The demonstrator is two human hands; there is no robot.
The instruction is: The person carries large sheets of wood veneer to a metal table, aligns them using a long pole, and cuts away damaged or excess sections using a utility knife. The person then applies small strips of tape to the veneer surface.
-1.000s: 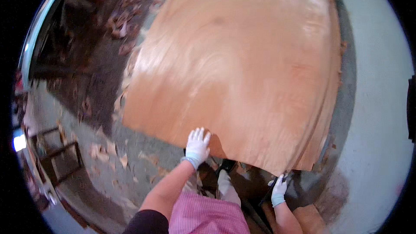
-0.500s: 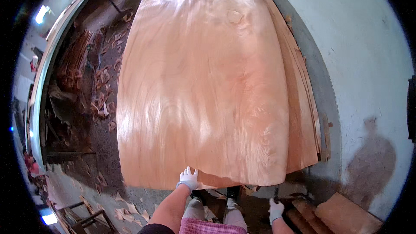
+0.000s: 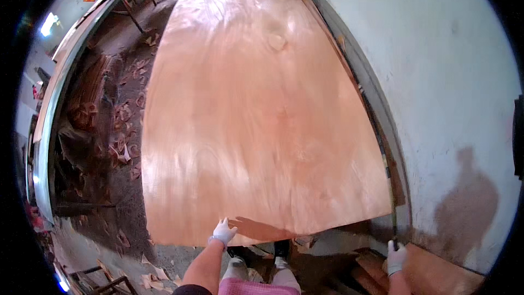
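Observation:
A large, thin sheet of pale orange wood veneer [image 3: 256, 131] lies spread before me, with a wavy grain and a knot mark near its far end. Over the near edge, left of its middle, my left hand [image 3: 224, 232] is in a white glove, fingers stretched out and holding nothing. My gloved right hand [image 3: 396, 257] is closed around the near end of a long thin rod [image 3: 394, 221]. This rod runs away from me along the sheet's right edge; its far part is hard to make out.
A pale wall [image 3: 453, 87] rises close on the right. Brown boards [image 3: 436, 270] lie at the lower right. To the left, veneer scraps [image 3: 123, 153] litter the floor beside a long, light-edged table [image 3: 46, 158]. A wooden frame [image 3: 112, 284] stands at lower left.
My right hand has swung right and forward with the rod. The sheet's right side has spread toward the wall, flattening its folds and covering the layers beneath. My left hand has shifted slightly left.

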